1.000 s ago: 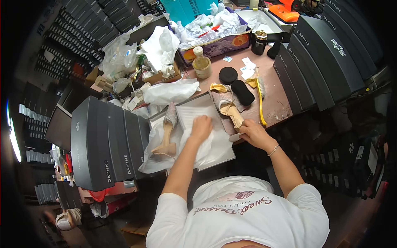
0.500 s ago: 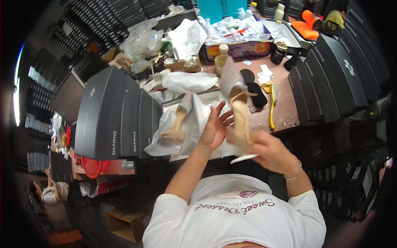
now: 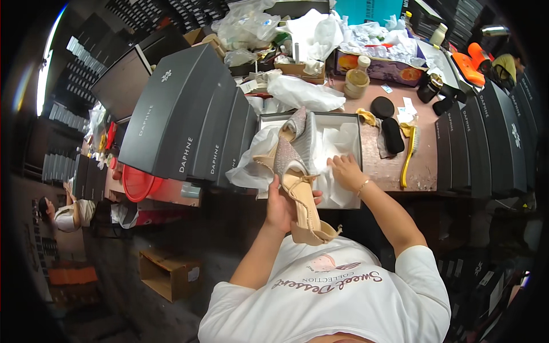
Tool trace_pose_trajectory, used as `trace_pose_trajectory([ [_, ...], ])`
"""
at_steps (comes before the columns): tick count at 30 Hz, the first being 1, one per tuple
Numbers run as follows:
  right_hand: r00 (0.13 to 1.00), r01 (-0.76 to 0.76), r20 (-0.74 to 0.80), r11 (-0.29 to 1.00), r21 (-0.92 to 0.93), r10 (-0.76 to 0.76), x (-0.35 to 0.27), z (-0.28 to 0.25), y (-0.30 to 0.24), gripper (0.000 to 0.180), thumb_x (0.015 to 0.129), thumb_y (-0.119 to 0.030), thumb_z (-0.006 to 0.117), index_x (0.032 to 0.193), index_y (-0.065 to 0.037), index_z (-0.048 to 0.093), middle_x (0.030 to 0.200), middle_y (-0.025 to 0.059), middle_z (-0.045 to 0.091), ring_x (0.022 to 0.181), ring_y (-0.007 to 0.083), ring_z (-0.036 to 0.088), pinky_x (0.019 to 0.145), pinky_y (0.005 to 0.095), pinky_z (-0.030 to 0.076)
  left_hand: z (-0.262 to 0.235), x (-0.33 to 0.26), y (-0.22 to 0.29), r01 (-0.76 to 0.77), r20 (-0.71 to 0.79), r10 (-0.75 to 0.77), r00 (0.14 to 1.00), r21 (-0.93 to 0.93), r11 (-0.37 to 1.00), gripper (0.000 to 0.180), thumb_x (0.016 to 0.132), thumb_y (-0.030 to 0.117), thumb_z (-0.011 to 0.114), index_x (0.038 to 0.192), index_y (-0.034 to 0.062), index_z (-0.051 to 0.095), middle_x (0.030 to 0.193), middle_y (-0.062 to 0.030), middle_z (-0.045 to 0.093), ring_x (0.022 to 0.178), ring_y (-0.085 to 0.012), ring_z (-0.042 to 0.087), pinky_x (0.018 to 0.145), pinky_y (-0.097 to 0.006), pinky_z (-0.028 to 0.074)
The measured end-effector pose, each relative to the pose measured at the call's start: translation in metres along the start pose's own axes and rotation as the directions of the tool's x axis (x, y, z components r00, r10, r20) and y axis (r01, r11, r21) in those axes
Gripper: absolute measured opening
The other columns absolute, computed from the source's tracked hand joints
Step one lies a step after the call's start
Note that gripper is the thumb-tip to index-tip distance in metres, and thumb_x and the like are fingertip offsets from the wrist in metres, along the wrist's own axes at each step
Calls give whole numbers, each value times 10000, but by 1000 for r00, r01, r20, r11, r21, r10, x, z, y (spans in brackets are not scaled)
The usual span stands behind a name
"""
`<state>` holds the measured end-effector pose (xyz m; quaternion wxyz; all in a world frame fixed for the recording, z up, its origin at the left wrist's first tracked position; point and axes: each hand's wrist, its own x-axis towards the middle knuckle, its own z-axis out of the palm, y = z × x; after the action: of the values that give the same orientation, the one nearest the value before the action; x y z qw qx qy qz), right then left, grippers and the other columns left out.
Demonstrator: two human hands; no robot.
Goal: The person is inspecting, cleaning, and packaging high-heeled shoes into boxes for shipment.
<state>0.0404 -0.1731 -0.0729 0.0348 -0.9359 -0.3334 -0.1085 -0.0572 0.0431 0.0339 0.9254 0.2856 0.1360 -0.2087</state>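
My left hand (image 3: 280, 207) is closed round a beige ankle-strap shoe (image 3: 306, 208), held over the box's near left side. Its pointed toe is glittery and aims away from me; the heel end hangs close to my shirt. A matching shoe (image 3: 294, 127) lies on the left in the open dark shoebox (image 3: 359, 137), partly hidden behind the held one. White tissue paper (image 3: 250, 157) spills over the box's left edge. Inside the box's right half, my right hand (image 3: 346, 171) has its fingers bent onto white tissue (image 3: 337, 143), seemingly gripping it.
Dark shoeboxes (image 3: 171, 114) stand upright on the left, with more shoeboxes (image 3: 486, 137) on the right. Beside the open box lie a yellow brush (image 3: 410, 154), a black oval object (image 3: 392, 136) and a jar (image 3: 357, 83). Behind is a paper-filled carton (image 3: 380, 66).
The held shoe has passed to my left hand and come lower, toward me. My right hand has let go of it and moved into the box's right half. The view has turned.
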Motion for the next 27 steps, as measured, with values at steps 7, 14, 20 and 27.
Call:
trace_pose_trajectory([
  [7,984,1,-151,836,548,98,24,-135,-38,274,728,-124,703,985,-76,620,842,90,583,774,279,612,633,357,482,-8,1,-7,120,10,-120,993,28,992,703,915,607,301,1304,38,436,1196,-161,569,970,-346,621,821,-475,540],
  [14,993,105,-67,966,238,-92,12,-101,-71,142,726,-222,637,754,-106,559,717,40,537,646,203,598,580,316,460,6,-19,-53,94,-123,-75,990,152,984,682,920,665,297,1264,97,451,1035,-70,576,881,-199,590,814,-389,507],
  [20,983,134,-166,929,344,-80,1,-103,-67,165,702,-239,663,693,-117,553,682,32,529,616,197,599,570,325,459,2,-17,-60,105,-161,-95,982,54,993,696,921,674,267,1233,88,475,1043,-83,576,881,-214,591,819,-403,501],
  [27,963,-61,-140,696,715,228,-12,-117,-32,217,722,-210,717,717,-68,553,675,84,538,603,273,583,537,384,460,-19,-8,-46,43,-200,-47,979,-24,999,764,904,694,259,1278,57,456,1167,-128,572,906,-277,629,800,-417,536],
])
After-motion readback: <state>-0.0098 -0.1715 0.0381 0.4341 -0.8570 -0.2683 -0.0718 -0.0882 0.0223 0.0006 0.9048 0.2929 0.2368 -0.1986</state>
